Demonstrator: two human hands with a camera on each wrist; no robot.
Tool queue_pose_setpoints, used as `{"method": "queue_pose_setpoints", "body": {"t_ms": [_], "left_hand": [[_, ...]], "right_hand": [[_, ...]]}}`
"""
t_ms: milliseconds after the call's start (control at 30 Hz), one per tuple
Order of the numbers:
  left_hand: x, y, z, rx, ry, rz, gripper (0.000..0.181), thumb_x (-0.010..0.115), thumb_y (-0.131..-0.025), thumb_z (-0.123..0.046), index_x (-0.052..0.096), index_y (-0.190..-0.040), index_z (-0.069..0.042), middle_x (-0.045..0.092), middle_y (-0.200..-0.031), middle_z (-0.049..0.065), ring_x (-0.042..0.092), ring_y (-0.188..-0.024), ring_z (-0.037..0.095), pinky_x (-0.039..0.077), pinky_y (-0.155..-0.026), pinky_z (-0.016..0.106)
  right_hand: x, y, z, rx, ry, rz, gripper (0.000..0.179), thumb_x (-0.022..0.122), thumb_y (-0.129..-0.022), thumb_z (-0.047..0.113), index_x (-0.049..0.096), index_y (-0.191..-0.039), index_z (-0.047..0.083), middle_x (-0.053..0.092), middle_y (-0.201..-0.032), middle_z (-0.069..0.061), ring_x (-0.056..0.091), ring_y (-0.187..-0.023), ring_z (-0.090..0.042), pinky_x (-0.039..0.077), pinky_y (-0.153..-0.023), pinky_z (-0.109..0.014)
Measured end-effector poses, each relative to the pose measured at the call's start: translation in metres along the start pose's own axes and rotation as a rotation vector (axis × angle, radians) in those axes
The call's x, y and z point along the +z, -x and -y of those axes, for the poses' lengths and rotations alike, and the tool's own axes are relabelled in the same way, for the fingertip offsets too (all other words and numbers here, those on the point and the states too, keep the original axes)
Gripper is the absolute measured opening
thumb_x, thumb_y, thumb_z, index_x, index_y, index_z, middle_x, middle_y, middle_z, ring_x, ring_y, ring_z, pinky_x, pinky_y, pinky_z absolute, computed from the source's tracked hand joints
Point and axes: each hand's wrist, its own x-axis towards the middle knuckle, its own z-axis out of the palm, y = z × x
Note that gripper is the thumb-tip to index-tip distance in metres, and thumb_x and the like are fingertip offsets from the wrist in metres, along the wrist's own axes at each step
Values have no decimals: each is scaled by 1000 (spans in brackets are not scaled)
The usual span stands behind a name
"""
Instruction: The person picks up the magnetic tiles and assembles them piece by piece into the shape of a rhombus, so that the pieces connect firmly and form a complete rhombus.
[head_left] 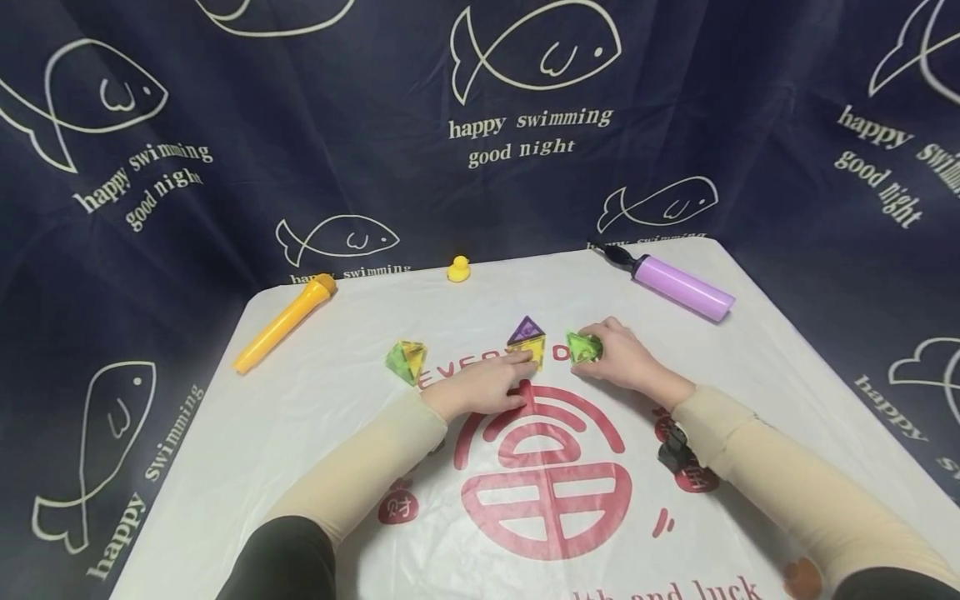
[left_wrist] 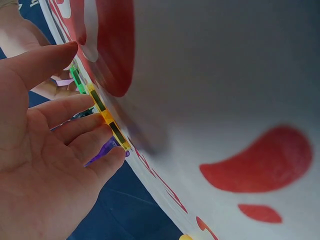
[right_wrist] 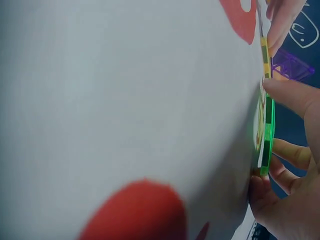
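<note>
In the head view my left hand (head_left: 491, 383) rests its fingertips on a yellow translucent magnetic tile (head_left: 537, 346) lying on the table. A purple triangular magnetic tile (head_left: 527, 330) stands tilted against the yellow one's far edge. The left wrist view shows the fingers lightly bent over the yellow tile's edge (left_wrist: 116, 131), thumb apart. My right hand (head_left: 626, 354) grips a green magnetic tile (head_left: 582, 347) just right of the yellow one. In the right wrist view, thumb and fingers span the green tile's edge (right_wrist: 267, 135), low over the table.
A green and yellow magnetic-tile piece (head_left: 407, 362) sits to the left. Farther back are a yellow toy microphone (head_left: 285, 323), a small yellow duck (head_left: 458, 269) and a purple pump (head_left: 682, 287) with a black end. A printed white cloth (head_left: 300, 425) covers the table; a dark curtain hangs behind.
</note>
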Motion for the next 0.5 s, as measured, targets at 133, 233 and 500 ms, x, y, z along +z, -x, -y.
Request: {"method": "queue_pose_setpoints", "body": {"t_ms": [133, 233, 500], "left_hand": [[0, 0, 0, 3, -5, -2, 60, 64, -102, -29, 44, -155, -10, 31, -164, 9, 29, -151, 20, 31, -118, 35], [0, 0, 0, 4, -2, -5, 60, 63, -102, -29, 44, -155, -9, 32, -164, 10, 30, -150, 21, 31, -118, 35], [-1, 0, 0, 0, -4, -2, 60, 63, -102, -29, 44, -155, -8, 31, -164, 10, 29, -150, 21, 30, -119, 35]], "right_hand": [[3, -3, 4, -13, -13, 9, 70, 86, -77, 31, 60, -130, -8, 56, -109, -22, 54, -96, -34, 48, -88, -51], [5, -5, 6, -28, -22, 9, 68, 87, -78, 31, 61, -127, -8, 61, -108, -22, 57, -97, -35, 49, -88, -52], [10, -10, 12, -47, -34, -7, 62, 87, -76, 30, 62, -121, -5, 64, -105, -19, 60, -95, -34, 50, -88, -52]]}}
